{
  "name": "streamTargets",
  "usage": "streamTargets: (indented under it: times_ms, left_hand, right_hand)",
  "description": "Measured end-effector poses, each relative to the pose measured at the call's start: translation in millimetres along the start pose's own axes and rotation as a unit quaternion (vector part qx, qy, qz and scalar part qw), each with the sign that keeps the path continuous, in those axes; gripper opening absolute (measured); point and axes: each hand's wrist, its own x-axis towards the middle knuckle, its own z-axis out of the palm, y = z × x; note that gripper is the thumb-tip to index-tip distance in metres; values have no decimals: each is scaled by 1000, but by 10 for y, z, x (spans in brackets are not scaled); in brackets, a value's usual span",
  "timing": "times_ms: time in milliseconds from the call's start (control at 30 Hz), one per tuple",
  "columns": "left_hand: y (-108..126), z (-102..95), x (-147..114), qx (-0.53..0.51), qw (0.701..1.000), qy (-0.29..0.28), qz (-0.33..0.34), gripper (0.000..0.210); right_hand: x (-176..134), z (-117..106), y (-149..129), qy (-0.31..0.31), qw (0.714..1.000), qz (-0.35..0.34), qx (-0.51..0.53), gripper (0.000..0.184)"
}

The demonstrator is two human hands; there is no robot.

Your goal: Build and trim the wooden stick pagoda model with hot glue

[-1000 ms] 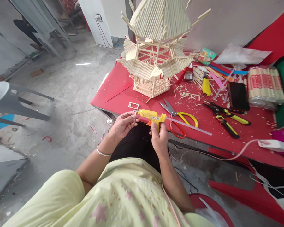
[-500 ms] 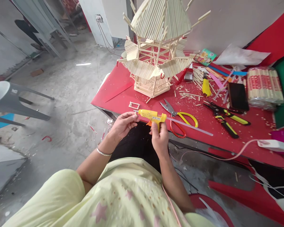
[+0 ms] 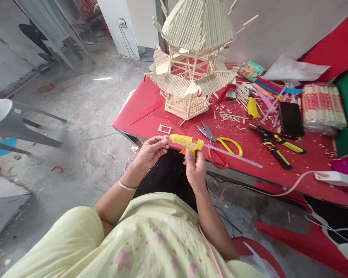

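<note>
My right hand [image 3: 195, 168] grips a yellow hot glue gun [image 3: 184, 141] by its handle, nozzle pointing left. A long clear glue stick [image 3: 234, 155] sticks out of its back end. My left hand [image 3: 153, 151] is closed in a pinch at the nozzle, on a thin wooden stick mostly hidden by the fingers. Just beyond the nozzle, a small rectangular frame of sticks [image 3: 164, 129] lies on the red table [image 3: 145, 112]. Behind it stands a tiered pagoda model [image 3: 188, 83] built of wooden sticks.
Right of the glue gun lie large scissors [image 3: 217, 141], pliers [image 3: 274, 143], a yellow-handled cutter [image 3: 252, 106] and a phone [image 3: 290, 119]. Stick offcuts are scattered around them. Wrapped stick bundles [image 3: 324, 106] and a white power strip [image 3: 336, 177] sit farther right. A grey stool [image 3: 26, 116] stands left.
My left hand has shifted very slightly left and turned a little at the nozzle. The glue gun and right hand stay almost still.
</note>
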Motion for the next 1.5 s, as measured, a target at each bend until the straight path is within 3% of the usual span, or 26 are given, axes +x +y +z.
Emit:
streamTargets:
  times_ms: [833,1500]
  left_hand:
    - [6,10,-22,47,998,39,25,38]
    - [-66,16,-10,4,997,64,53,38]
  right_hand:
    - [-15,-5,10,-3,1000,-18,-22,32]
    - [-31,56,77,14,998,-48,-45,36]
